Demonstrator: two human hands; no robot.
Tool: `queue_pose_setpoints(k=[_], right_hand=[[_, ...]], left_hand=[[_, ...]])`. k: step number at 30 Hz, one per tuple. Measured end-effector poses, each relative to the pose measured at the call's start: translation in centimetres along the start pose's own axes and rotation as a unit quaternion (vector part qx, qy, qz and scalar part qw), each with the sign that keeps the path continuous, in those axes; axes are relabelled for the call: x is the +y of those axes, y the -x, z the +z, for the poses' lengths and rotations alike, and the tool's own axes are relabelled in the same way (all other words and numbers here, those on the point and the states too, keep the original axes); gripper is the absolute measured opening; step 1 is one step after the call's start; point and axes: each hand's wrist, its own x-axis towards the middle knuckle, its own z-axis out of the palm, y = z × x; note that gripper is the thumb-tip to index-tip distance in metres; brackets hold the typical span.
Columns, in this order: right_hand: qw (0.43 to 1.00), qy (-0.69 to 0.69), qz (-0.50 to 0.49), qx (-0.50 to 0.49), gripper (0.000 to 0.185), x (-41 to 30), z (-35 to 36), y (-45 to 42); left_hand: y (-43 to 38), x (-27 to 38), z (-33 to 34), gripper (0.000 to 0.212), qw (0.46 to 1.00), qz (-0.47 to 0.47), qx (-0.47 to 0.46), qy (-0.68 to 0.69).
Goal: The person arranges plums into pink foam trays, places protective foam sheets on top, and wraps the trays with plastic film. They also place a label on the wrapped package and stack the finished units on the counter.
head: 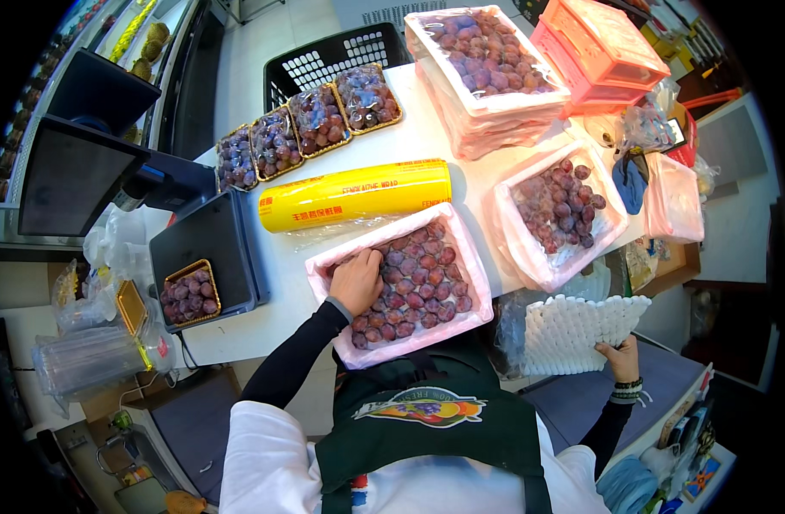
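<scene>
A foam box (476,283) lined with pale pink paper sits right in front of me, holding a layer of reddish-purple plums (418,283). My left hand (356,283) reaches into its left side, fingers curled down at the fruit. The fingertips are hidden, so whether they grip a plum is unclear. Off to the right and lower than the box, my right hand (620,360) pinches the edge of a white foam-net sheet (576,337).
A yellow roll of cling film (360,194) lies behind the box. Wrapped fruit trays (318,119) line the back edge. At left, a scale (206,250) bears an unwrapped fruit tray (190,293). Rightward stand another fruit box (514,241), stacked boxes (482,119) and orange crates (592,58).
</scene>
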Motion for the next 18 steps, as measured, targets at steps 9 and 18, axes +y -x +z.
queue_pose_setpoints(k=[9,18], right_hand=[[1.0,0.015,-0.009,-0.023,0.034,0.2,0.2,-1.6],[1.0,-0.017,-0.016,-0.013,0.034,0.1,0.6,-1.8]], left_hand=[[-0.7,-0.4,0.1,0.026,0.999,0.016,-0.028,-0.019],[-0.4,-0.6,-0.3,0.025,1.0,0.0,-0.008,0.007]])
